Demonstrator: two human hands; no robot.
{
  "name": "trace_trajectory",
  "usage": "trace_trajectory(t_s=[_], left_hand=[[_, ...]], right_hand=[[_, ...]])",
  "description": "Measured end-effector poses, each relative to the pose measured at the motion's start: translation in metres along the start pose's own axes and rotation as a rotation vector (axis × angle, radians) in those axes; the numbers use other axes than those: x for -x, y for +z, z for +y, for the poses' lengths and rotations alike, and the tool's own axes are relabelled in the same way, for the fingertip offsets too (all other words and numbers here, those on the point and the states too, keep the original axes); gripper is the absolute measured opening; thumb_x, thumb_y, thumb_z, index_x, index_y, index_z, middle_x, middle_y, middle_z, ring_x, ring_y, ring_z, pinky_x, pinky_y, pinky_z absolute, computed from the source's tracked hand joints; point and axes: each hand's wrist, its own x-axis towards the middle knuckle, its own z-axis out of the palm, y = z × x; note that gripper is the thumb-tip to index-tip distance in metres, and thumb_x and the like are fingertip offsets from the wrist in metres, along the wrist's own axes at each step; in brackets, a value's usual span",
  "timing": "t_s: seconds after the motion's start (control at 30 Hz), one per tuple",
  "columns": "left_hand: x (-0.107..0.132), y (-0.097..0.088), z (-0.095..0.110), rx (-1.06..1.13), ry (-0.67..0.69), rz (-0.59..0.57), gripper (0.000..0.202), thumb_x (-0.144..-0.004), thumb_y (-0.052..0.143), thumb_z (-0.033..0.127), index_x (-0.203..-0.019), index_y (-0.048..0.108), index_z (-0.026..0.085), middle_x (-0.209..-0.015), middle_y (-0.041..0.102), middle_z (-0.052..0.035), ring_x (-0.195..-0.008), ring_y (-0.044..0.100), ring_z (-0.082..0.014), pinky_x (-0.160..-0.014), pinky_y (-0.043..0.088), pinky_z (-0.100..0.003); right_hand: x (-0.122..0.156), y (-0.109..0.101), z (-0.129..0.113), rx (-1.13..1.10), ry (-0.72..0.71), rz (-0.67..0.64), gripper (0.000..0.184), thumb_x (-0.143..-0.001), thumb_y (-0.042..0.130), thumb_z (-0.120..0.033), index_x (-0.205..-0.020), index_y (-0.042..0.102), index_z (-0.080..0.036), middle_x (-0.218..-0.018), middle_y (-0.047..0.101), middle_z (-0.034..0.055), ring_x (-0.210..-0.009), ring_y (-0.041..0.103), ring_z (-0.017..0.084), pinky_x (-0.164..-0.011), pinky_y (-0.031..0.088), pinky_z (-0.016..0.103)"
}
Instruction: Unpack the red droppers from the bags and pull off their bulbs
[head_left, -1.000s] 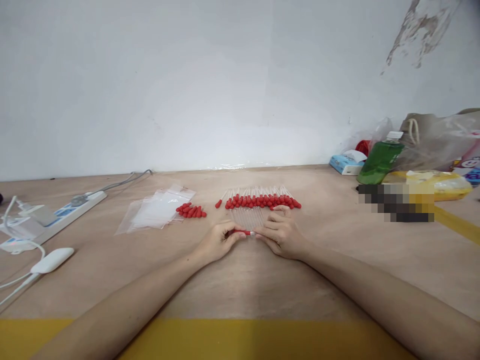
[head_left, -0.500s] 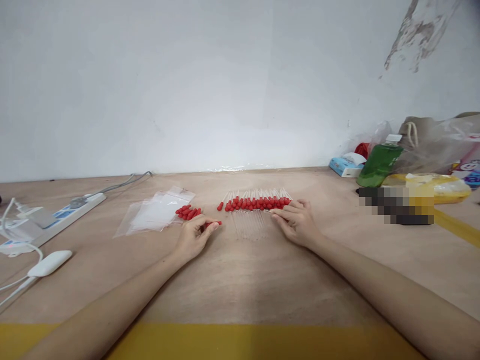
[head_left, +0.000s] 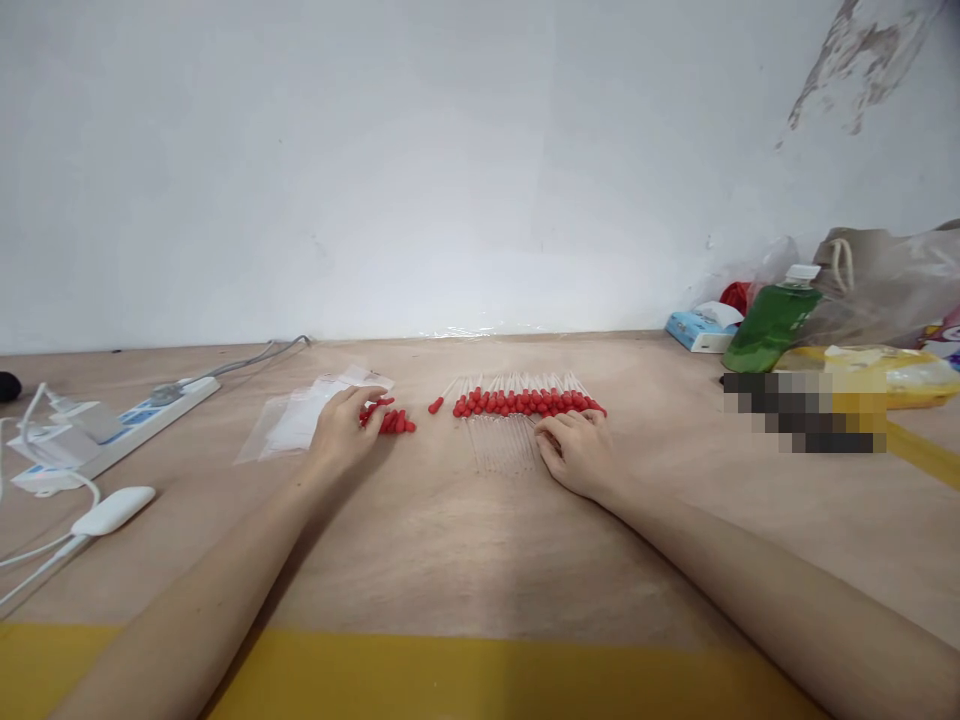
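Note:
My left hand is at a small pile of loose red rubber bulbs, its thumb and forefinger apart around some of them. My right hand rests with curled fingers at the right end of a row of thin clear glass tubes. Its fingertips touch the tube ends, and whatever they pinch is hidden. Behind the tubes lies a row of droppers with red bulbs, pale stems pointing to the wall. A single red-bulbed dropper lies apart at the left of that row.
Clear plastic bags lie left of the bulbs. Farther left are a white power strip and a white adapter with cables. A tissue pack, a green bottle and a yellow packet stand or lie at right.
My left hand has moved left and back from beside the tubes to the bulb pile; the red bulb it pinched is gone from that spot. My right hand has lowered, its fingers more curled.

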Motion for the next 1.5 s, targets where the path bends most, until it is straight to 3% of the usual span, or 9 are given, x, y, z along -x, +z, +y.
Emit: trace_trajectory(t_s=[0.2, 0.47, 0.7, 0.83, 1.0, 1.13, 1.23, 1.33, 1.5], left_hand=[[0.0, 0.006, -0.002, -0.14, 0.096, -0.075, 0.019, -0.077, 0.046, 0.026, -0.084, 0.063, 0.02, -0.085, 0.064, -0.0047, -0.08, 0.055, -0.0213, -0.074, 0.041, -0.033], [-0.002, 0.001, 0.008, -0.092, 0.081, 0.096, 0.022, -0.078, 0.044, 0.022, -0.089, 0.062, 0.019, -0.09, 0.064, -0.0041, -0.084, 0.054, -0.0195, -0.08, 0.039, -0.032], [-0.025, 0.02, 0.043, -0.271, 0.211, -0.167, 0.024, -0.079, 0.043, 0.031, -0.082, 0.065, 0.021, -0.093, 0.063, -0.0071, -0.092, 0.052, -0.0253, -0.082, 0.032, -0.04], [-0.041, 0.042, 0.054, -0.388, 0.127, -0.293, 0.034, -0.077, 0.044, 0.042, -0.075, 0.066, 0.016, -0.088, 0.064, -0.014, -0.089, 0.053, -0.0306, -0.08, 0.03, -0.045], [-0.052, 0.057, 0.056, -0.403, 0.027, -0.354, 0.027, -0.073, 0.047, 0.033, -0.06, 0.062, 0.015, -0.08, 0.064, -0.0151, -0.086, 0.056, -0.031, -0.078, 0.032, -0.043], [-0.053, 0.049, 0.056, -0.406, -0.035, -0.326, 0.03, -0.077, 0.041, 0.032, -0.059, 0.059, 0.015, -0.072, 0.064, -0.0139, -0.078, 0.058, -0.029, -0.076, 0.033, -0.043], [-0.043, 0.034, 0.058, -0.339, -0.023, -0.203, 0.026, -0.079, 0.04, 0.032, -0.069, 0.057, 0.015, -0.071, 0.063, -0.0111, -0.075, 0.057, -0.0267, -0.074, 0.035, -0.041], [-0.016, 0.022, 0.065, -0.112, 0.092, -0.059, 0.02, -0.082, 0.041, 0.033, -0.079, 0.053, 0.017, -0.073, 0.06, -0.0059, -0.072, 0.056, -0.0211, -0.068, 0.038, -0.033], [0.037, 0.023, 0.08, 0.189, 0.295, -0.064, 0.013, -0.084, 0.045, 0.03, -0.078, 0.05, 0.019, -0.073, 0.058, -0.0016, -0.07, 0.052, -0.0155, -0.068, 0.038, -0.029]], right_hand=[[0.001, -0.002, -0.002, -0.028, -0.039, -0.042, 0.023, -0.084, 0.044, -0.034, -0.081, 0.063, -0.021, -0.078, 0.066, 0.003, -0.079, 0.055, 0.017, -0.085, 0.025, 0.037], [0.0, -0.002, -0.002, -0.098, -0.06, -0.049, 0.026, -0.087, 0.04, -0.034, -0.09, 0.062, -0.02, -0.082, 0.066, 0.0033, -0.081, 0.053, 0.017, -0.087, 0.025, 0.038], [0.0, 0.001, 0.002, -0.103, -0.099, -0.071, 0.03, -0.089, 0.037, -0.03, -0.107, 0.058, -0.02, -0.086, 0.066, 0.0044, -0.082, 0.054, 0.016, -0.087, 0.028, 0.036], [0.0, 0.0, 0.002, -0.108, -0.113, -0.091, 0.03, -0.089, 0.036, -0.03, -0.108, 0.057, -0.019, -0.093, 0.066, 0.0055, -0.085, 0.055, 0.016, -0.087, 0.029, 0.036], [-0.001, 0.0, 0.002, -0.11, -0.106, -0.093, 0.031, -0.089, 0.037, -0.032, -0.108, 0.057, -0.018, -0.091, 0.066, 0.0064, -0.085, 0.055, 0.017, -0.086, 0.031, 0.036], [0.0, 0.001, 0.002, -0.128, -0.098, -0.089, 0.032, -0.089, 0.036, -0.033, -0.109, 0.056, -0.018, -0.091, 0.065, 0.0067, -0.085, 0.055, 0.017, -0.087, 0.032, 0.038], [0.001, 0.002, 0.003, -0.154, -0.096, -0.035, 0.032, -0.087, 0.039, -0.033, -0.11, 0.055, -0.018, -0.098, 0.061, 0.0094, -0.093, 0.053, 0.02, -0.087, 0.035, 0.04], [0.001, 0.002, 0.004, -0.182, -0.071, 0.078, 0.04, -0.083, 0.045, -0.036, -0.118, 0.048, -0.018, -0.117, 0.049, 0.0136, -0.106, 0.048, 0.024, -0.084, 0.04, 0.041], [0.0, -0.006, 0.001, -0.162, -0.171, 0.194, 0.064, -0.074, 0.056, -0.048, -0.129, 0.039, -0.02, -0.125, 0.044, 0.0133, -0.112, 0.042, 0.025, -0.09, 0.037, 0.041]])
